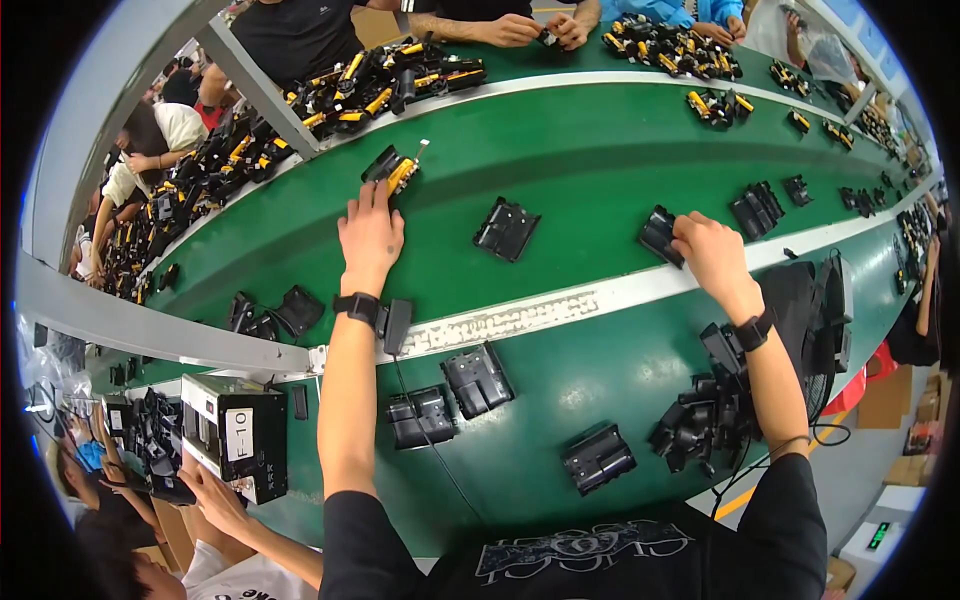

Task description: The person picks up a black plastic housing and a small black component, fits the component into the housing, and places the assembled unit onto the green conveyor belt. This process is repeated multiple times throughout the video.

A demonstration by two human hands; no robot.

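My left hand (368, 240) reaches over the green belt with its fingers stretched out. Its fingertips touch the near edge of a black plastic casing with yellow cylindrical cells (402, 174), from which a thin wire with a white connector sticks up. My right hand (712, 252) has its fingers closed on the right edge of a black plastic casing (657, 234), near the belt's front rail. Between my hands lies another black casing (507, 229), its hollow side showing.
On the green bench in front of me are black casings (478, 380), a black cable (428, 440) and a pile of black parts (700, 425). A boxy machine (262, 440) stands left, beside a co-worker's hand (215, 500). Heaped casings (380, 85) line the far side, where other people work.
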